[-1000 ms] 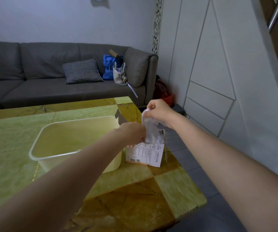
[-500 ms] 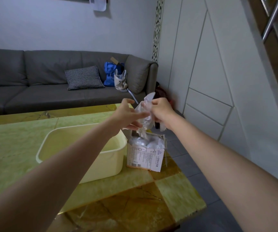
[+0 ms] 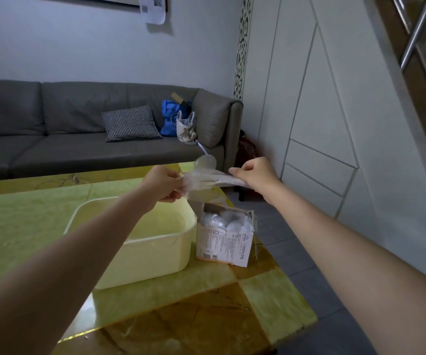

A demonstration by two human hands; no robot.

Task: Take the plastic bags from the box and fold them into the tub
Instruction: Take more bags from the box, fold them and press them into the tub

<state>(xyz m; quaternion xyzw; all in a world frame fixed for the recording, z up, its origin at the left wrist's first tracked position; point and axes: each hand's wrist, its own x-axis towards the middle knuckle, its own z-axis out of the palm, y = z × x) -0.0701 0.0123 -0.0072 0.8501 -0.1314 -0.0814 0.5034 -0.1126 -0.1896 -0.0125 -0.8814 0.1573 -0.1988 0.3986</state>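
Two bare forearms enter from the lower corners and reach forward over a table (image 3: 271, 313) whose top is set in green and amber stone-patterned panels. On the table stands a pale yellow plastic tub (image 3: 155, 252), rectangular with rounded corners, its inside holding nothing that can be seen. Just beside the tub's right wall, touching or nearly touching it, stands a small white cardboard box (image 3: 223, 248) with printed text on its faces and an orange strip along the base; its torn top is open and shows crumpled clear plastic inside (image 3: 226, 217).

Above the box and the tub's far right corner, both hands hold one translucent plastic bag (image 3: 204, 179) clear of the box, stretched roughly level between them. The left hand (image 3: 162, 184) pinches the bag's left end, fingers curled under and thumb on top. The right hand (image 3: 254, 175) grips the right end with fingers curled over the film. A rounded flap of the bag stands up above the stretched span; slack film hangs beneath it toward the box opening.

Beyond the table runs a grey sofa (image 3: 53, 129) carrying a black-and-white checked cushion (image 3: 130, 123), a blue bag (image 3: 172, 119) and a small pale bag (image 3: 185, 128). To the right rise white panelled cabinet doors (image 3: 317, 111).
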